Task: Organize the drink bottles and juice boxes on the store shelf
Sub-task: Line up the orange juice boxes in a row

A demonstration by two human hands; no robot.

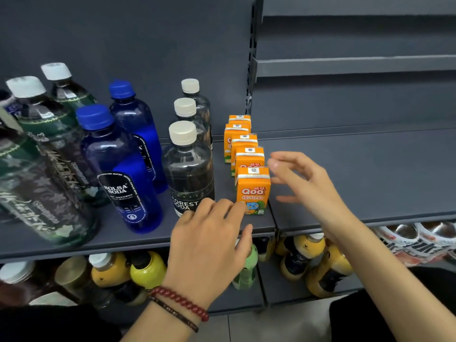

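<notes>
Grey shelf [357,169], mid-frame: row of orange Qoo boxes [253,188]; clear Forest Soda bottles [188,169] and blue Bolsa Soda bottles [123,174] to their left. Left hand [209,245] fingers relaxed, tips at front box; right hand [306,183] fingers spread apart, holding nothing.

Five orange juice boxes [249,157] stand in file on the shelf [357,174], beside rows of clear bottles [188,169], blue bottles [121,169] and green bottles [49,156]. The left hand [209,243] reaches the front box [254,188]. The right hand [303,186] hovers spread beside it.
</notes>
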